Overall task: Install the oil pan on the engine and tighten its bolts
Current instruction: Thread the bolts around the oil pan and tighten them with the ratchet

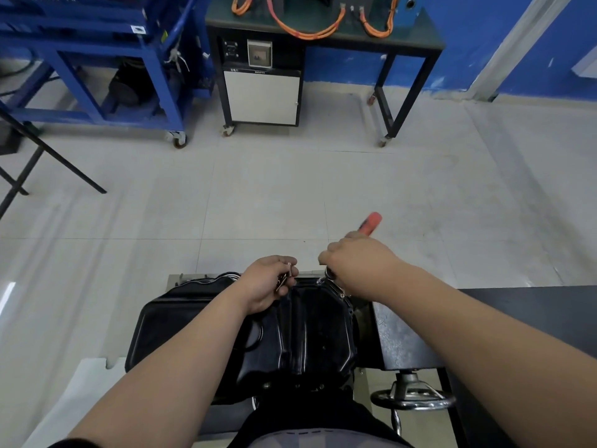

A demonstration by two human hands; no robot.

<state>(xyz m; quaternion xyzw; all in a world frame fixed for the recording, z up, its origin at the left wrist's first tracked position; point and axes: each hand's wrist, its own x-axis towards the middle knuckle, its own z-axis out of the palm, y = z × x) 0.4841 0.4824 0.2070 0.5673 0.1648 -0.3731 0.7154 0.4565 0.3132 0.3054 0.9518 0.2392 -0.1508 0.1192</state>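
A glossy black oil pan (303, 337) lies on top of the engine just below me. My left hand (266, 282) hovers over the pan's far side and holds several small metal bolts (287, 275) in curled fingers. My right hand (355, 263) grips a ratchet wrench with an orange-red handle (371, 222); its metal head (329, 275) sits at the pan's far right corner flange. The bolt under the head is hidden.
A black engine stand plate (403, 337) with a chrome handwheel (413, 397) is to the right. A dark table (549, 318) lies at right. Across the tiled floor stand a blue wheeled frame (97, 59) and a black bench (323, 37) with orange cables.
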